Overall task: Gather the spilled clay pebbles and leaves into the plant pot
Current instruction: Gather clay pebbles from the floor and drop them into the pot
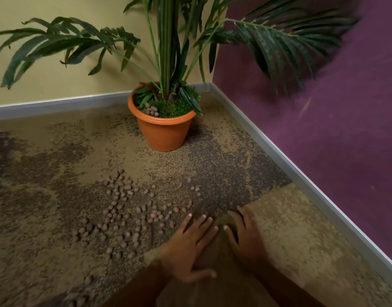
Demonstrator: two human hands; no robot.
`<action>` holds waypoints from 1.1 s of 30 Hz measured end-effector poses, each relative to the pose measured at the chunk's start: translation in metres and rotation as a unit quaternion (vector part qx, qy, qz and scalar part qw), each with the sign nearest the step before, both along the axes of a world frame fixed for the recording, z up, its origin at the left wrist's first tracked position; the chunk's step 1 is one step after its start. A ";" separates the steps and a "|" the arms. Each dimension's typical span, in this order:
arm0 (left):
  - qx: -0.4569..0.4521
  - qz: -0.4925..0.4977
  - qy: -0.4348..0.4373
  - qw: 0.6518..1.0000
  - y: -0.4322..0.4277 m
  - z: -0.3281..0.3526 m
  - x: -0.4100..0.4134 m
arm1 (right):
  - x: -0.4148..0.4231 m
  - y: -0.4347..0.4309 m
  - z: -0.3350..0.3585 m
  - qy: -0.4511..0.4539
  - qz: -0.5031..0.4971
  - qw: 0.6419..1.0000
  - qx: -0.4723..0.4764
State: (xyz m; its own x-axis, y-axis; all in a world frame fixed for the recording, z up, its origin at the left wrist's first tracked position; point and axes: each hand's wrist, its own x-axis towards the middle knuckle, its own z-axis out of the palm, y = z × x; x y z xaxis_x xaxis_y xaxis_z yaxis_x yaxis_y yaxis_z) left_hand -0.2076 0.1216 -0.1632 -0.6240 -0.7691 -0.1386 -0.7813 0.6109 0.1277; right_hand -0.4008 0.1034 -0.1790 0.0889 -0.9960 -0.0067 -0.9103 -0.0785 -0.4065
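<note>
An orange plant pot [162,134] stands in the corner of the room with a tall green palm-like plant, moss and a small heap of clay pebbles [151,110] inside. Many brown clay pebbles [121,209] lie scattered over the carpet in front of the pot, to the left of my hands. My left hand [191,247] lies flat on the floor with fingers spread, holding nothing. My right hand [243,235] rests beside it, palm down, fingers apart. Both are blurred. I see no loose leaves on the floor.
The carpet [57,165] is mottled brown and tan. A grey skirting board [279,151] runs along a yellow wall on the left and a purple wall on the right. Long palm fronds [279,41] hang out over the floor on both sides.
</note>
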 end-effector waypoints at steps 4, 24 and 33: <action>0.021 -0.079 -0.036 0.996 0.008 -0.012 0.002 | 0.002 0.000 -0.005 0.019 0.007 0.999 -0.031; -0.050 0.283 0.008 0.958 -0.034 -0.011 0.003 | 0.032 -0.047 -0.020 0.098 0.011 0.995 0.032; -0.023 0.338 -0.021 0.941 -0.052 -0.028 0.026 | 0.091 -0.082 -0.017 0.043 0.119 0.992 0.029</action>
